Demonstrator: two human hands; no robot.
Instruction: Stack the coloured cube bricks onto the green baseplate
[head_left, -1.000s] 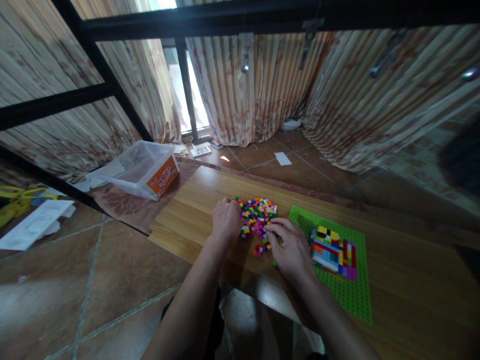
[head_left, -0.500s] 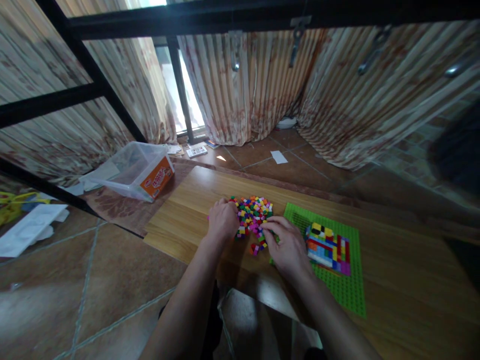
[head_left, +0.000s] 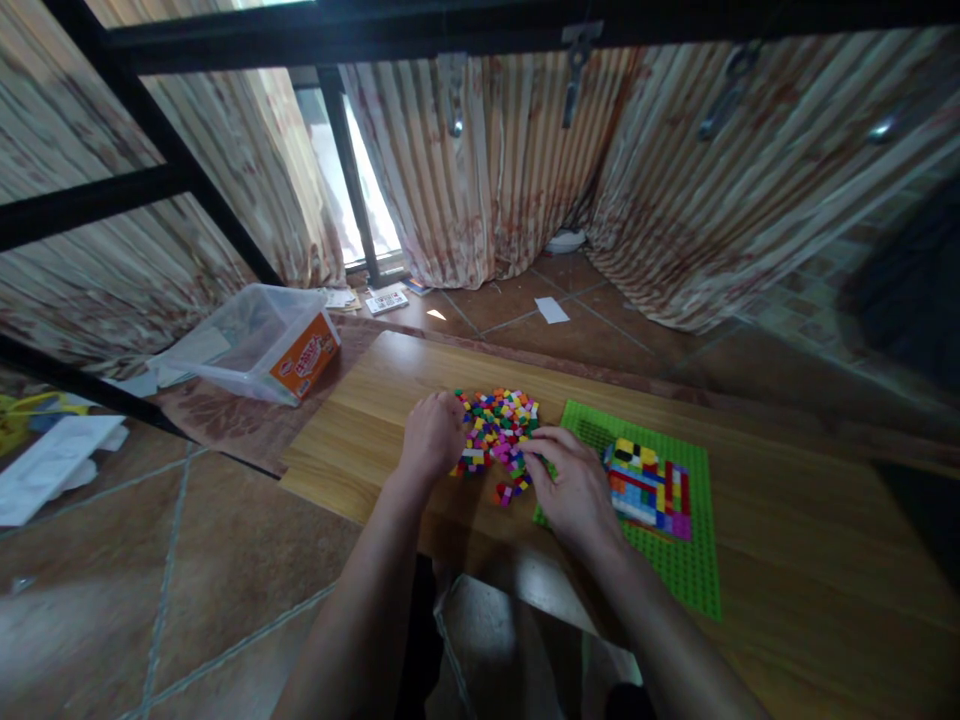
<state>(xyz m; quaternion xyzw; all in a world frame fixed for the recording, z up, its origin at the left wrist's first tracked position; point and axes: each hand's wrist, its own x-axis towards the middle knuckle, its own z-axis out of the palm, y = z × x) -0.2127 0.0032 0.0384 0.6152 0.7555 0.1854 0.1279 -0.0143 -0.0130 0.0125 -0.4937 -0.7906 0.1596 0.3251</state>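
Beside small glossy bricks (head_left: 499,425), curled left hand (head_left: 435,436).

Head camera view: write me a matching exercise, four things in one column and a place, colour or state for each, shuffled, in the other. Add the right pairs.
Things
1. Green baseplate
2. Clear box
3. Loose bricks
4. Left hand

Places, colours, states
A. Heaped in many colours on the wooden table
B. Bears an orange label
C. At the left edge of the heap
D. Lies beneath a built-up brick model

Right pairs: 1-D, 2-B, 3-A, 4-C
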